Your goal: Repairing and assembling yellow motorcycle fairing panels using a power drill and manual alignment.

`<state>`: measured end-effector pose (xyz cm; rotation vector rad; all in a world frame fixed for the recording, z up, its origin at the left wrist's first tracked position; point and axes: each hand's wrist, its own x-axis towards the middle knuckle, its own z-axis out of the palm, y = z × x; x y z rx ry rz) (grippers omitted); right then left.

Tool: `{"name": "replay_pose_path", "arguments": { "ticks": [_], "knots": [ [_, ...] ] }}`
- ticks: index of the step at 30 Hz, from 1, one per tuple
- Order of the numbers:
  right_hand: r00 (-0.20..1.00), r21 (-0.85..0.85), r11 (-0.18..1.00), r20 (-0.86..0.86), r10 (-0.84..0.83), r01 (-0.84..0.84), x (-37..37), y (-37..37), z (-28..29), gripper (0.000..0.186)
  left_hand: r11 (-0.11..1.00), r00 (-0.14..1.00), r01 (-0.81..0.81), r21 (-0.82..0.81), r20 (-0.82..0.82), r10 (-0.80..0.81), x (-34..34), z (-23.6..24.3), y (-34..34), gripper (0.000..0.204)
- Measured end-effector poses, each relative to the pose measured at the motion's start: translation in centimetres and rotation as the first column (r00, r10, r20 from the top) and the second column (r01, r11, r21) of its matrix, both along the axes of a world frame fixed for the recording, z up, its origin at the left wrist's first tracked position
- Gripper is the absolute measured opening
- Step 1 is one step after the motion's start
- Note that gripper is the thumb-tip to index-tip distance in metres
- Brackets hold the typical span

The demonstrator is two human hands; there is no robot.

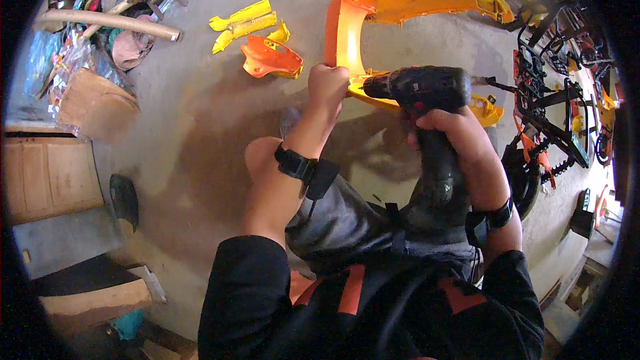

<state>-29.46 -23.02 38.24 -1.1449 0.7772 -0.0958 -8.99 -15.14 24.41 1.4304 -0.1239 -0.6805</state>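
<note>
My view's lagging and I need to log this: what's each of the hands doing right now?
Left hand: closed, gripping the edge of the orange-yellow plastic panel.
Right hand: closed, holding the black power drill.

No text can be read: the black cloth shirt [400, 317] bears broad red shapes [351, 291]; markings on the black, pistol-shaped power drill [435, 88] are too small.

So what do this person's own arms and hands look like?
Both the left hand and right hand are ungloved. A black band with a boxy dark attachment circles the left forearm; another dark band circles the right. The black sleeves stop around the elbows.
</note>
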Motion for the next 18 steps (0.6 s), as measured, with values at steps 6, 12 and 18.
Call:
{"name": "replay_pose_path", "arguments": {
  "ticks": [6, 12, 18],
  "knots": [
    [0.995, 0.105, 0.991, 0.028, -0.092, 0.089, 1.8, 1.2, -1.4, 0.028, 0.991, 0.998, -0.049, 0.127, 0.051, 0.042, 0.2, -1.0, -0.3, 0.023],
    [0.989, 0.115, 0.984, 0.031, -0.143, 0.139, 2.5, 1.8, -1.4, 0.023, 0.992, 0.999, -0.044, 0.117, 0.004, 0.043, 0.2, -0.8, -0.4, 0.024],
    [0.99, 0.128, 0.985, 0.057, -0.127, 0.119, 2.4, 1.7, -2.1, 0.02, 0.994, 1.0, 0.006, 0.107, -0.029, -0.003, -0.3, 0.9, -0.3, 0.026]
  ]
}}
